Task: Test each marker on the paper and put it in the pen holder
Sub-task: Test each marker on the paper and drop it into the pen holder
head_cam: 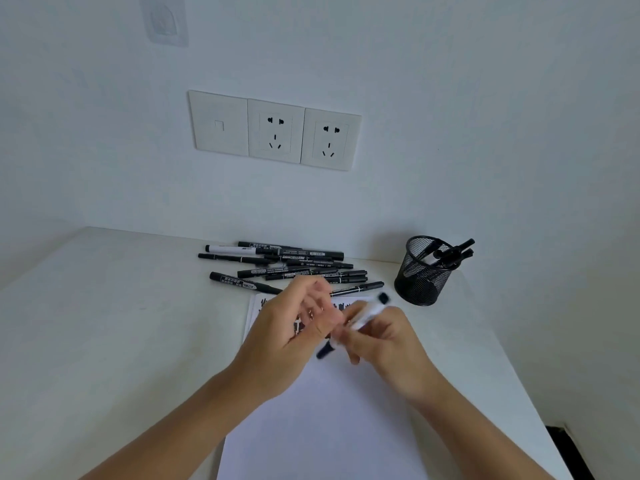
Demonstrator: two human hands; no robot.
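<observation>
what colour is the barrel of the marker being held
White, with black ends; the marker shows best in the head view.

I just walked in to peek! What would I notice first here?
Two hands in the middle: the right hand grips a white-barrelled marker with black ends over the white sheet of paper, the left hand blurred against it. Behind lies a heap of black markers; a black wire-mesh pen holder stands at the right.

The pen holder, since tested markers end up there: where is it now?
In the head view, the black mesh pen holder stands on the table at right, beyond the paper's far right corner, beside the marker pile.
</observation>
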